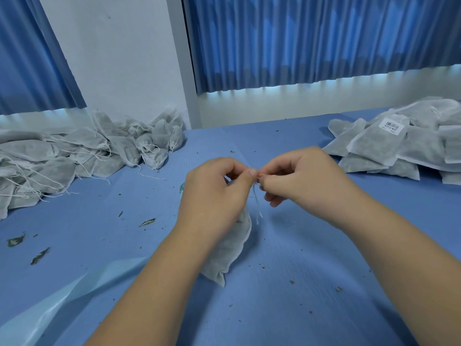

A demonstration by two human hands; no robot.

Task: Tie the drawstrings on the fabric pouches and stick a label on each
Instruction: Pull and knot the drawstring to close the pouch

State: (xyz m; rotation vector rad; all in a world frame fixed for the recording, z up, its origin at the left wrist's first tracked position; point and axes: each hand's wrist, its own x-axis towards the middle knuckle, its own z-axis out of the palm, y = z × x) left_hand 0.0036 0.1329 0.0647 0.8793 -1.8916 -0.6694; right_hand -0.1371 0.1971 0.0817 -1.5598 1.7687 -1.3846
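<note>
A grey-white fabric pouch (pixel 230 248) hangs below my hands over the blue table (pixel 287 258), partly hidden by my left wrist. Its white drawstring (pixel 257 206) dangles from where my fingertips meet. My left hand (pixel 214 193) and my right hand (pixel 299 178) both pinch the drawstring at the pouch's mouth, thumbs and forefingers touching each other. A heap of pouches with loose strings (pixel 74 156) lies at the far left. A stack of flat pouches (pixel 404 146) lies at the far right, the top one bearing a white barcode label (pixel 392 124).
Dried leaf bits (pixel 147 222) are scattered over the table. A translucent plastic sheet (pixel 64 300) lies at the near left. A small bluish object (pixel 182 188) peeks out behind my left hand. Blue curtains and a white wall stand behind the table.
</note>
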